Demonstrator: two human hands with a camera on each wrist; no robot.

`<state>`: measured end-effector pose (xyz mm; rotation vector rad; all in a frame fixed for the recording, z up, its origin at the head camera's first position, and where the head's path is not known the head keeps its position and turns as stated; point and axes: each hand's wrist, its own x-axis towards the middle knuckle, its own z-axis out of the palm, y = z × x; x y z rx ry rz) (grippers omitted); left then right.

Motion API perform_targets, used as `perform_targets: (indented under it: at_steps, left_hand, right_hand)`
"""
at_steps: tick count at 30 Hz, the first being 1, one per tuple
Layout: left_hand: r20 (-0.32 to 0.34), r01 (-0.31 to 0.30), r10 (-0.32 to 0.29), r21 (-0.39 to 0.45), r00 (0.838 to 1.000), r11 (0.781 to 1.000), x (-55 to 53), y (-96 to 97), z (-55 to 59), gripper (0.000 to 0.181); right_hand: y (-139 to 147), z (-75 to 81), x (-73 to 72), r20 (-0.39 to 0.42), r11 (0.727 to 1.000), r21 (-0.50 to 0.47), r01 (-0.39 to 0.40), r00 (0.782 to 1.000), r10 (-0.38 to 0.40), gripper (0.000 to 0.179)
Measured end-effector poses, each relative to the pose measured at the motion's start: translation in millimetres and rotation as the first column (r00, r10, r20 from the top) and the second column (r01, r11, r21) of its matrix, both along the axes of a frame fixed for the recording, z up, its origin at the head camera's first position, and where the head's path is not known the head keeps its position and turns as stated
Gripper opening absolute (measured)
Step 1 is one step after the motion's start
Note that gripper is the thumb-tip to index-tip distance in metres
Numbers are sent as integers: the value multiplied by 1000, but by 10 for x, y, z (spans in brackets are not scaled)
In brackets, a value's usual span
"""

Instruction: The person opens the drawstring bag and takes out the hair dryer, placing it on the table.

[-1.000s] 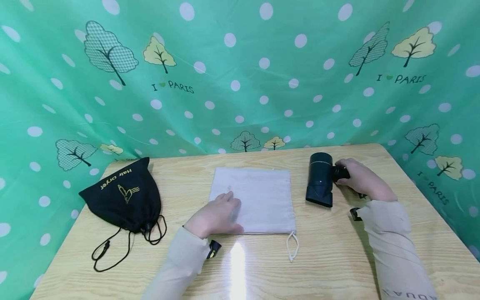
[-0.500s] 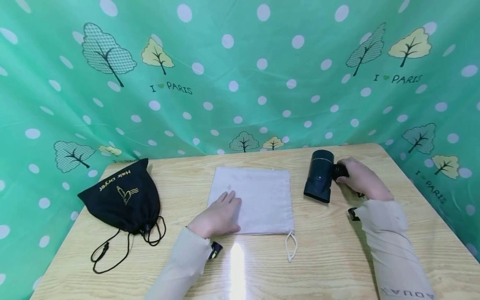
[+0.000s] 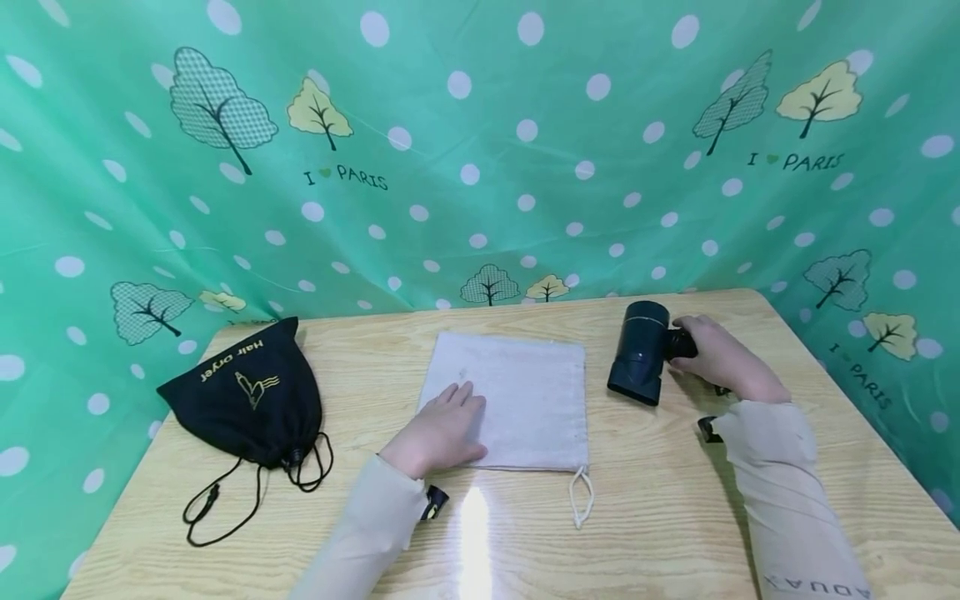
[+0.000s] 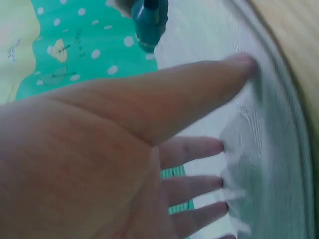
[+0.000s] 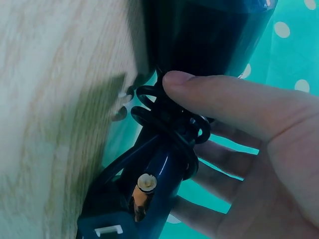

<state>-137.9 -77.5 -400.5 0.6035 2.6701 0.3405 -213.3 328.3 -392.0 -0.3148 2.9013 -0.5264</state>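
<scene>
My left hand (image 3: 441,427) rests on a pale grey cloth drawstring bag (image 3: 532,400) lying flat in the middle of the table. In the left wrist view its thumb and fingertips touch the cloth near the hem. To the right, my right hand (image 3: 723,360) grips a dark blue hair dryer (image 3: 639,354) by the handle. The dryer's barrel points toward the table's near side, slightly tilted. A black cord (image 5: 169,129) is wound round the handle in the right wrist view, with the thumb lying across near the barrel.
A black drawstring pouch (image 3: 258,404) printed "Hair Dryer" lies at the left, its cords trailing onto the wooden table (image 3: 585,558). A white loop of string (image 3: 581,498) hangs from the grey bag's near right corner. Behind stands a green dotted curtain (image 3: 420,175).
The dryer has turned a little in my right hand, its near end swinging slightly left. My left hand stays on the grey bag with hardly any shift.
</scene>
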Motion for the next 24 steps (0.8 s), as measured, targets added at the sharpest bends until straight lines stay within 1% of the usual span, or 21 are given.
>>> perform_targets:
  at_steps: [5, 10, 16, 20, 24]
  left_hand:
    - [-37, -21, 20, -24, 999, 999, 55, 99, -20, 75]
    - [-63, -28, 25, -53, 998, 998, 92, 162, -57, 78]
    - [-79, -11, 8, -31, 997, 999, 94, 170, -79, 74]
    - [-102, 6, -7, -17, 995, 1000, 77, 163, -85, 71]
    - [-112, 31, -31, -6, 993, 1000, 48, 154, -98, 71]
  right_hand:
    - [2, -4, -3, -3, 1000, -8, -12, 1000, 12, 60]
    - [18, -8, -2, -6, 1000, -20, -11, 1000, 11, 55]
    - [33, -20, 2, -10, 999, -32, -8, 1000, 8, 54]
    - [44, -31, 2, -11, 999, -33, 2, 1000, -2, 54]
    - [60, -39, 5, -13, 999, -27, 21, 1000, -22, 54]
